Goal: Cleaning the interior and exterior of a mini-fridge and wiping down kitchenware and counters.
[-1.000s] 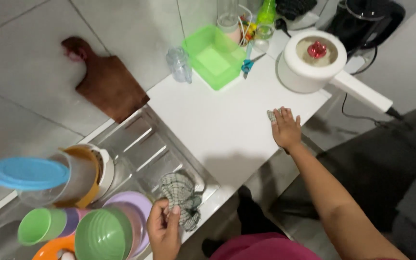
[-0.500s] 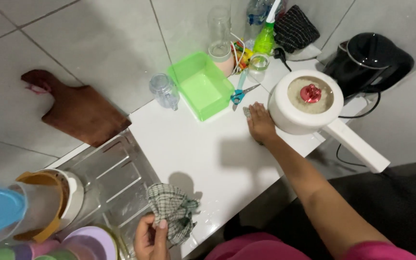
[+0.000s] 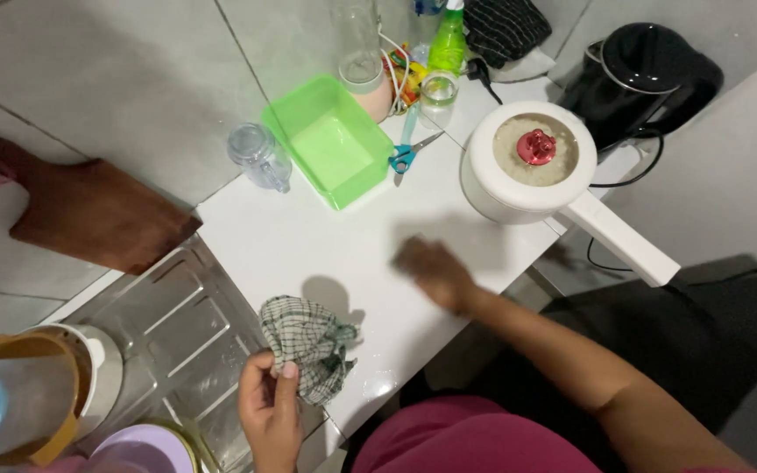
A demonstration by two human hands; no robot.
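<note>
Checked cloth (image 3: pixel 308 349) hung bunched in the left hand (image 3: pixel 269 412), pinched at its edge between thumb and fingers (image 3: pixel 284 378), right where the white counter (image 3: pixel 308 236) met the metal draining tray (image 3: pixel 168 342). The right hand (image 3: pixel 435 271) was blurred over the counter, right of the cloth and just below the white pot (image 3: pixel 523 171); its fingers looked loosely spread and held nothing, though the blur left their exact spread hard to read. Taking the pot as landmark: its long handle (image 3: pixel 624 238) stuck out past the counter edge to the lower right, a black kettle (image 3: pixel 637 74) sat just behind it, blue-handled scissors (image 3: pixel 406 153) lay just to its left, and a green tub (image 3: pixel 330 140) stood further left with a clear upturned glass (image 3: pixel 258 156) beyond that. A small damp patch (image 3: pixel 378 384) showed on the counter near the cloth. To my judgement, the main risk was the fast-moving right hand or forearm knocking the overhanging handle and tipping or dragging the pot; a sweep of the cloth could also catch the scissors or the glass, and the 1 loose pinch could let the cloth slip.
</note>
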